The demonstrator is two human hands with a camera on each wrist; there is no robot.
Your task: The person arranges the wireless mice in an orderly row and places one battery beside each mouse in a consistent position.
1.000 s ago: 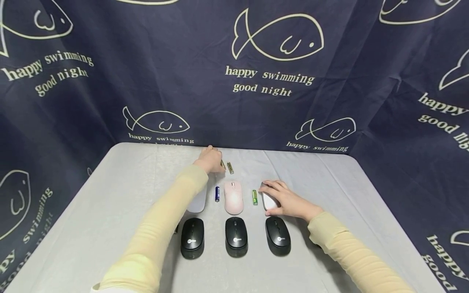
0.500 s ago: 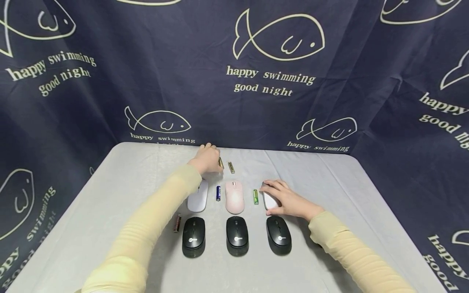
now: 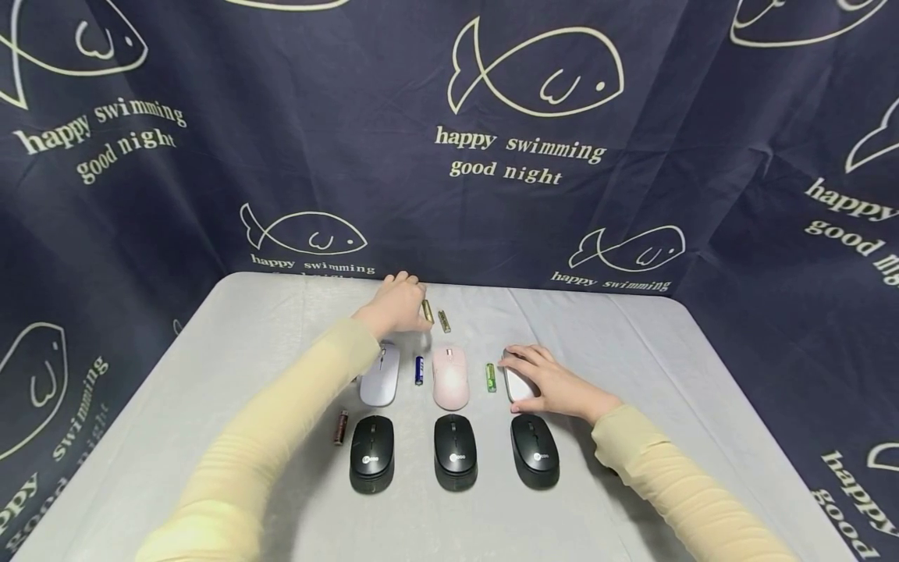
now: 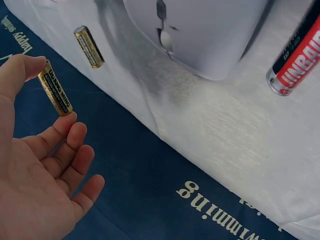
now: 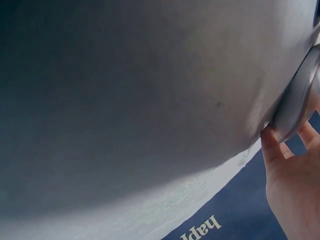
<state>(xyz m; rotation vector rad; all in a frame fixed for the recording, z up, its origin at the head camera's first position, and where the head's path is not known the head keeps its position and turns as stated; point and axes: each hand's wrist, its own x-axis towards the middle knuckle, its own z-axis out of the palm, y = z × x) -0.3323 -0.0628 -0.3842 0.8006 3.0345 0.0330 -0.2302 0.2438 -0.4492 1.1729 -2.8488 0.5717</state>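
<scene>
My left hand point(image 3: 396, 303) is at the far side of the table, pinching a gold AAA-looking battery point(image 4: 56, 91) end to end between thumb and fingertip. A second gold battery point(image 3: 444, 321) lies just to the right of it on the cloth. My right hand point(image 3: 555, 382) grips a white computer mouse point(image 3: 518, 384), thumb on the near side and fingers over the far end. The right wrist view has only the edge of that mouse point(image 5: 300, 100), beside the fingers. Nearest my left wrist is another white mouse point(image 3: 379, 378), partly under the sleeve.
A pink mouse point(image 3: 450, 378) lies between a blue battery point(image 3: 419, 371) and a green battery point(image 3: 491, 378). Black mice point(image 3: 455, 453) form a row nearer me, with a brown battery point(image 3: 340, 428) at their left. The left wrist view includes a red-and-black battery point(image 4: 300, 55).
My left forearm has swung left, uncovering the left white mouse and the brown battery. More of the pinched gold battery shows now. My right hand stays on its mouse.
</scene>
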